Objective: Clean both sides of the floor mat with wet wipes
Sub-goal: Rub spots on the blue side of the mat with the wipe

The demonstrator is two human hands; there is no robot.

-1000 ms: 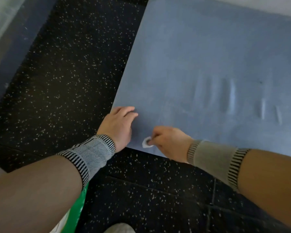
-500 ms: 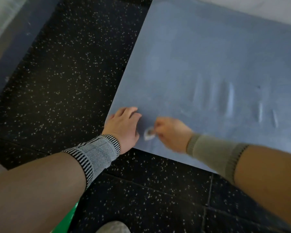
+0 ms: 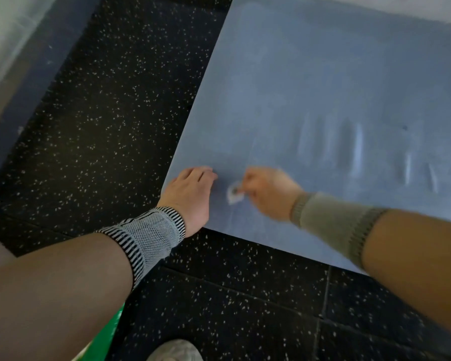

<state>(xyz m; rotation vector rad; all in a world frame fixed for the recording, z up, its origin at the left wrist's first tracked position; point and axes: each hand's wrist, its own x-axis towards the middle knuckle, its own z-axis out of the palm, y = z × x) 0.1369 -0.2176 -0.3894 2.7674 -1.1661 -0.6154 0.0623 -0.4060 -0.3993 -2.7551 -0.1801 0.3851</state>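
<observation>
While the head camera looked down at the floor, the blue floor mat [image 3: 323,87] lay flat on the black speckled floor [image 3: 102,126], with its near left corner just in front of the person. The left hand [image 3: 190,194] rested on this corner of the mat, palm down, and its fingers were straight and pressed together, pointing toward the right hand. The heel of this hand reached over the near edge of the mat. A wrist band with black and white stripes [image 3: 151,235] covered the left wrist. The right hand [image 3: 268,191] was on the mat just beside the left one, a little blurred, and its fingers were curled and pinched a small crumpled white wet wipe [image 3: 235,194] against the mat surface. The wipe lay between the two hands, not touching the left one. A plain grey-beige wrist band [image 3: 331,227] covered the right wrist. Further right on the mat, some short pale creases [image 3: 357,149] stood in the surface. At the bottom edge a grey shoe tip [image 3: 175,351] showed on the floor, and next to the left forearm a bright green object [image 3: 107,334] showed, which I could not identify.
</observation>
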